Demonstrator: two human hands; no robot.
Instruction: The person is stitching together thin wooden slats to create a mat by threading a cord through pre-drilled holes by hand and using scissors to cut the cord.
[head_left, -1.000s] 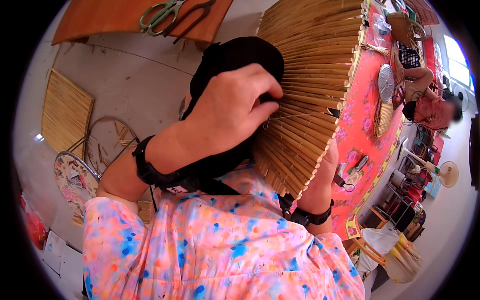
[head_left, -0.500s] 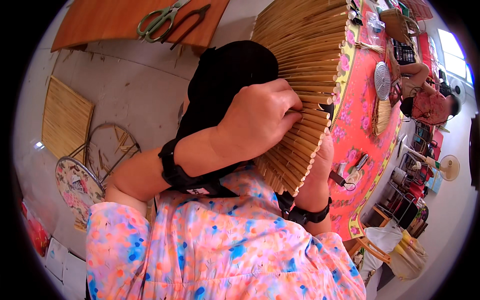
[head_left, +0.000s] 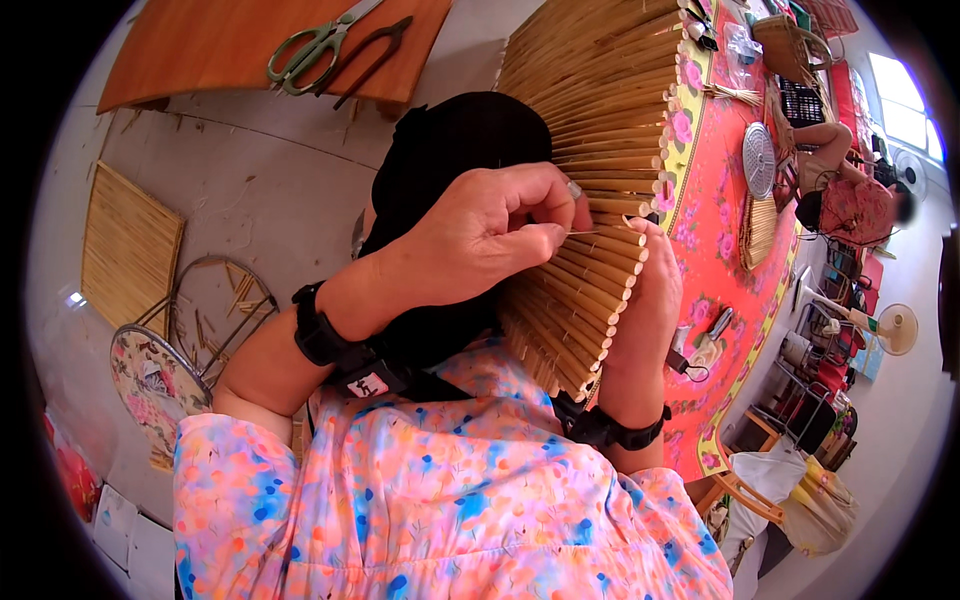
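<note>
A mat of thin bamboo sticks (head_left: pixel 590 70), strung side by side, stretches upward from my lap beside a black cloth-like item (head_left: pixel 440 140). My left hand (head_left: pixel 505 225) pinches a fine pale strand over the sticks, and a silver band shows on one finger. Beneath the mat's right edge, my right hand (head_left: pixel 645 290) has its fingertips curled onto the stick ends where the strand runs, near a small gap. Both wrists wear black straps.
An orange board (head_left: pixel 200 50) holds green scissors (head_left: pixel 300 65) and dark shears (head_left: pixel 375 55). A folding chair (head_left: pixel 160 370) and bamboo panel (head_left: pixel 125 245) lie left. Right are a floral-covered table (head_left: pixel 700 390), a seated person (head_left: pixel 855 205) and a fan (head_left: pixel 898 330).
My left hand moved rightward, then drew back slightly, turning with the strand in its pinch. My right hand's fingers rose into view at the mat edge. The mat shifted a little left.
</note>
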